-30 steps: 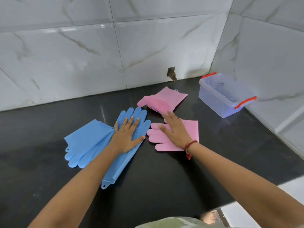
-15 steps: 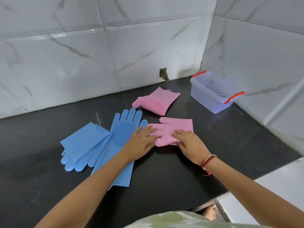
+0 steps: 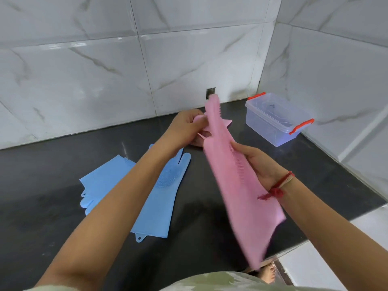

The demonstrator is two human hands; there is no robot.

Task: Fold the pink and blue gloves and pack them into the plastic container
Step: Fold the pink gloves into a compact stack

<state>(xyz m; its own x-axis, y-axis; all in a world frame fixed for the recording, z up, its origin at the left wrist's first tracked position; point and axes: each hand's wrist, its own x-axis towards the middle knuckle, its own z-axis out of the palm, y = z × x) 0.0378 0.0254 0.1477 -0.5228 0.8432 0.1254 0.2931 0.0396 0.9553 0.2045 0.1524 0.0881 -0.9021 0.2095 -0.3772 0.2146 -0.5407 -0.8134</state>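
Head view: both arms reach forward over the counter point(image 3: 210, 217). Left hand point(image 3: 184, 128) pinches the finger end of a pink glove point(image 3: 237, 181); right hand point(image 3: 260, 166) grips its middle, holding it raised and stretched. Half a second ago it lay flat. Two blue gloves point(image 3: 159, 194) lie flat at left. Second pink glove mostly hidden behind the hands. Container point(image 3: 275, 118) stands open, far right.
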